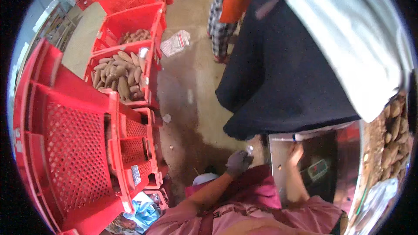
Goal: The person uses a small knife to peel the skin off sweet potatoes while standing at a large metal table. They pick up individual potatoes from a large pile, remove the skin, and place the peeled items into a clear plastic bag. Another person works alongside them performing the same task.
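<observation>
A small pale object (249, 149), too blurred to identify, sits at the fingertips of the left hand (238, 162), which wears a dark glove and is curled closed around it, just off the near left corner of the steel counter (278, 144). The right hand (295, 153) is bare and raised against the counter's shiny side; whether its fingers are spread or pressed together cannot be told, since glare and reflection blur them. A small green-edged weighing scale (318, 169) shows in the steel surface right beside that hand. Along the counter's far right edge lies a heap of brown sweet potatoes (394, 135). To hold the small piece well, it seems wise to keep the gloved fingertips firm, with the wrist clear of the counter's sharp corner. A person in a dark apron (283, 69) stands just beyond the counter. On the wet concrete floor (191, 104) to the left stand red plastic crates (78, 156), one of them filled with sweet potatoes (119, 75).
</observation>
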The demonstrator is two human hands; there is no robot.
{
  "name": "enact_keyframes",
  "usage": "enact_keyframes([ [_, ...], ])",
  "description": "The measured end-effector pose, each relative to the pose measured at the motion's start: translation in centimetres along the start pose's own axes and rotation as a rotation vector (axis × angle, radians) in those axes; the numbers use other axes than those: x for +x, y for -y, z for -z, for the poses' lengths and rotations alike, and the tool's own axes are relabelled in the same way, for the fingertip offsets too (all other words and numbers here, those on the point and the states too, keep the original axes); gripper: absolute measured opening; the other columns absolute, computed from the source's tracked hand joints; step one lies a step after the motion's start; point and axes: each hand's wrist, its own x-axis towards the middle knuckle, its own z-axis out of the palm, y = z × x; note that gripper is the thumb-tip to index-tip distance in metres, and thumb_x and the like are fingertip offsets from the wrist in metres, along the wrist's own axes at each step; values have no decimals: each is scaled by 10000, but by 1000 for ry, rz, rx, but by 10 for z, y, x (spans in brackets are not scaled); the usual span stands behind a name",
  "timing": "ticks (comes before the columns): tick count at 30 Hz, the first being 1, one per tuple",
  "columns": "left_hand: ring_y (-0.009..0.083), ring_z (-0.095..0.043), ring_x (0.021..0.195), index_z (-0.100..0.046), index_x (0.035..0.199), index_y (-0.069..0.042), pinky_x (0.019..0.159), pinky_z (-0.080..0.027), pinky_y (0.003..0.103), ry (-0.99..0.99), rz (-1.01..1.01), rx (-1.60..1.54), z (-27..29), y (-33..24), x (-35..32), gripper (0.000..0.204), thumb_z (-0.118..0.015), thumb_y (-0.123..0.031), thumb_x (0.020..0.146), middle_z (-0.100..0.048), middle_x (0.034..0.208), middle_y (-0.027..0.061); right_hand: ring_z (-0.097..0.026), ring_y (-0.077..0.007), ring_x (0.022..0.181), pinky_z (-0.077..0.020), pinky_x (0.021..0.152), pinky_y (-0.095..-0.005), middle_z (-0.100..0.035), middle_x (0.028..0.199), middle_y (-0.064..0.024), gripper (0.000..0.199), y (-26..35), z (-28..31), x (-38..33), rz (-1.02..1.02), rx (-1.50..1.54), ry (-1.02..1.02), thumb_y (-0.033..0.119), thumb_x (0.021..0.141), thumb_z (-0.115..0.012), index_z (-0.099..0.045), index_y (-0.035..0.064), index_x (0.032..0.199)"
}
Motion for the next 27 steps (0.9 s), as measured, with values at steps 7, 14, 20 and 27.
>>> enact_keyframes([
  [7, 373, -586, 906, -633, 1019, -79, 828, -474, 421, 281, 499, 177, 27, -74, -219, 377, -562, -331, 748, -622, 989, 172, -578, -166, 651, -487, 612, -302, -600, 748, -67, 283, 138, 205, -114, -379, 102, 1112, 93, 806, -569, -546, 47, 1084],
  [14, 220, -609, 797, -625, 977, 2, 729, -481, 323, 64, 689, -469, 142, -221, -166, 311, -581, -181, 729, -649, 868, 125, -578, -232, 992, -476, 817, -317, -588, 1075, -127, 480, 232, 258, -67, -657, 277, 1501, 121, 740, -695, -497, 23, 1166],
  [20, 127, -577, 784, -597, 1028, -34, 687, -481, 272, 179, 557, -1376, 195, -286, -125, 229, -522, -57, 813, -617, 912, 36, -572, -186, 973, -493, 769, -280, -559, 1111, -88, 320, 296, 307, 41, -1366, 745, 1408, 150, 900, -540, -457, 8, 1175],
  [27, 72, -554, 776, -543, 1139, -27, 634, -487, 225, 475, 440, -1039, 247, -409, -51, 279, -541, -145, 887, -594, 951, 1, -594, -163, 926, -531, 799, -361, -591, 1057, -58, 236, 356, 379, 123, -1282, 1137, 1015, 133, 929, -482, -519, 66, 1152],
])
